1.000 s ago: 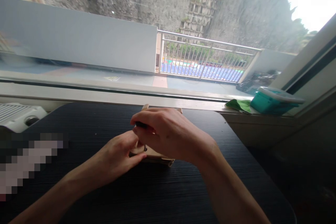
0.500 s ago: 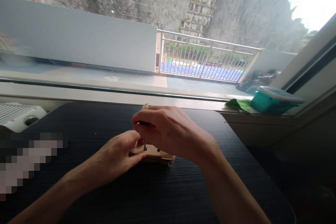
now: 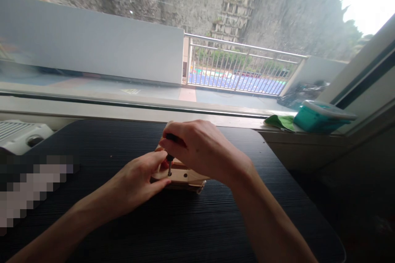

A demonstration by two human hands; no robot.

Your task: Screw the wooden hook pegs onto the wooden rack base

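A light wooden piece [image 3: 178,175] with dark round holes lies on the black table [image 3: 129,230]. My left hand [image 3: 143,172] grips its left end, thumb along the near edge and fingers behind. Closed round the dark handle of a screwdriver [image 3: 170,164] is my right hand [image 3: 200,148], above the wood. The screwdriver stands nearly upright, its metal shaft meeting the left hole. To the right of the shaft another dark hole shows. My right hand hides the far and right parts of the wood.
On the window sill at the right stand a teal tub with a clear lid [image 3: 322,117] and a green cloth [image 3: 280,122]. A white slatted appliance [image 3: 24,135] is beside the table at the left. The window runs along the table's far edge.
My right hand has risen slightly and turned on the handle, so more of the screwdriver and the second hole show. My left hand stays on the wood.
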